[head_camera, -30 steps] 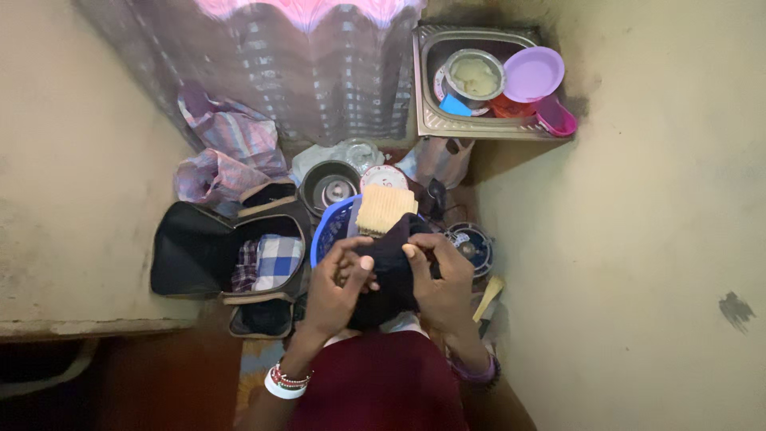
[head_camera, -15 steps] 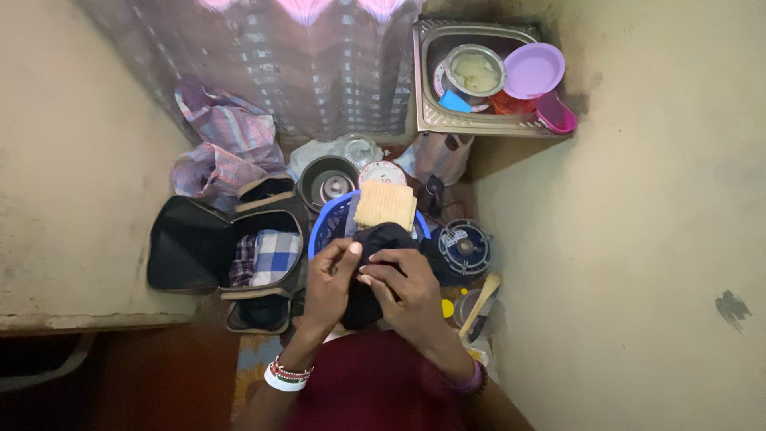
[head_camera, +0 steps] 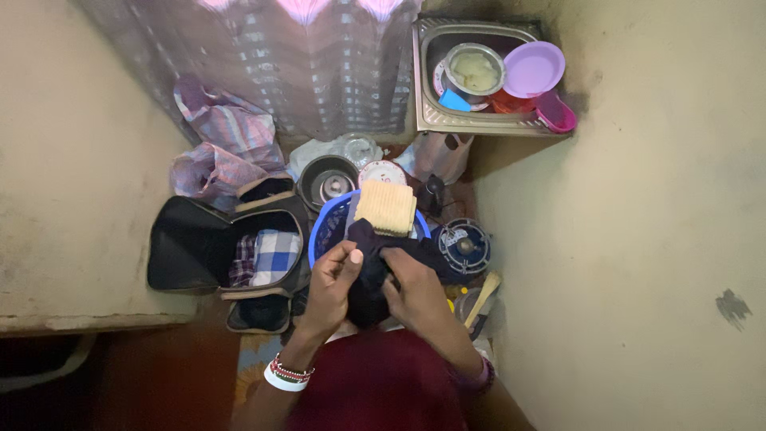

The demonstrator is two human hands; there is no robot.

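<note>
Both my hands hold a dark cloth garment [head_camera: 369, 275] in front of me, above a blue basket [head_camera: 325, 231]. My left hand [head_camera: 332, 286] grips its left side with the thumb up. On the right side my right hand [head_camera: 415, 291] is closed over the bunched fabric. A folded tan towel [head_camera: 386, 207] lies on top of the basket just beyond the garment.
An open black suitcase [head_camera: 191, 254] with checked cloth [head_camera: 273, 255] lies at left. A metal pot [head_camera: 325, 180], a plate [head_camera: 381, 171] and a small stove [head_camera: 464, 246] stand behind the basket. A sink [head_camera: 431, 112] with dishes [head_camera: 533, 69] is at upper right. Walls close in on both sides.
My right hand has moved left and lower, closing over the garment next to my left hand. The dark cloth is more bunched between both hands.
</note>
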